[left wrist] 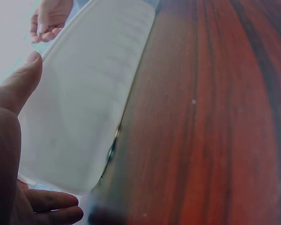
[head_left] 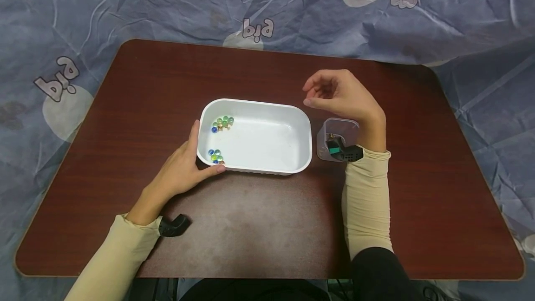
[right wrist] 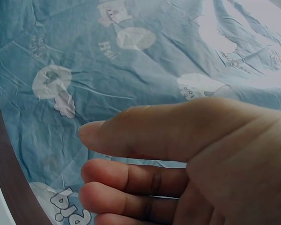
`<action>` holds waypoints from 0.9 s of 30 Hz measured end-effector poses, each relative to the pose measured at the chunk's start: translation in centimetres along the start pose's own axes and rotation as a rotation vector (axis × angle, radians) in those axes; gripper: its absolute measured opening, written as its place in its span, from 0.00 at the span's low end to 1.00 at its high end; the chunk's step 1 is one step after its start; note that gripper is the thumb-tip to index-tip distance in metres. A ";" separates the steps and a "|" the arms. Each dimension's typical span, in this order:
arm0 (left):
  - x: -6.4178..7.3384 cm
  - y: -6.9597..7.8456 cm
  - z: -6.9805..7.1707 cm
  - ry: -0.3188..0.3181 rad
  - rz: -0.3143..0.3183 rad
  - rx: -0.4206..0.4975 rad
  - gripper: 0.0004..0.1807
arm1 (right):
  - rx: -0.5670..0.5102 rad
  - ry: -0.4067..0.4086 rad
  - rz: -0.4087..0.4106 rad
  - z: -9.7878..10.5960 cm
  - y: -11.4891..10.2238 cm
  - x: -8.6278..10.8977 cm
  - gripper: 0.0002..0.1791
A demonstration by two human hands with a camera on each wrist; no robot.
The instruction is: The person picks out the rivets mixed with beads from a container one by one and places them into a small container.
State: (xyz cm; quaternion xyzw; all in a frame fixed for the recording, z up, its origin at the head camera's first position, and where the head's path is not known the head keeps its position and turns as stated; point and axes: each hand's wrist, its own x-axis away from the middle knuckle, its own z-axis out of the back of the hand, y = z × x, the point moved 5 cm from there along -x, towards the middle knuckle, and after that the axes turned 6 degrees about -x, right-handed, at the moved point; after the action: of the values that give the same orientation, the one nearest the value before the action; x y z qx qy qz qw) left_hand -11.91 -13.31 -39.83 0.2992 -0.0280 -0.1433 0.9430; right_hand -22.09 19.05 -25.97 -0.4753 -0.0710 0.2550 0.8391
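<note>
A white rectangular tray (head_left: 267, 138) stands on the table with two small groups of glass marbles (head_left: 225, 121) inside, at its left end. The marbles are green, blue and amber. My left hand (head_left: 179, 168) rests against the tray's near left corner. Its thumb (left wrist: 25, 79) lies along the near side, while the other fingers reach along the left end. Over the table past the tray's right end, my right hand (head_left: 340, 92) is raised with loosely bent fingers, and nothing shows between thumb (right wrist: 136, 133) and fingers. Below its wrist stands a small clear plastic box (head_left: 323, 145), partly hidden.
The brown table (head_left: 251, 226) has a rounded far edge, with a wrinkled blue printed cloth (head_left: 188, 17) beyond it. Black wrist devices sit on the left wrist (head_left: 174, 225) and the right wrist (head_left: 350, 151); the right one overlaps the clear box.
</note>
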 end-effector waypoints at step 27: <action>0.1 -0.1 0.1 0.000 0.007 -0.002 0.69 | -0.042 -0.140 0.055 -4.0 -1.0 -2.6 0.09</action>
State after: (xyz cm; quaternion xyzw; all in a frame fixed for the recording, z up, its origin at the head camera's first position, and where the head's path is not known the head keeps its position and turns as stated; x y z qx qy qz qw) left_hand -11.87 -13.50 -39.82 0.2980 -0.0289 -0.1402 0.9438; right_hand -22.47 14.31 -26.93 -0.4755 -0.1215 0.3089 0.8147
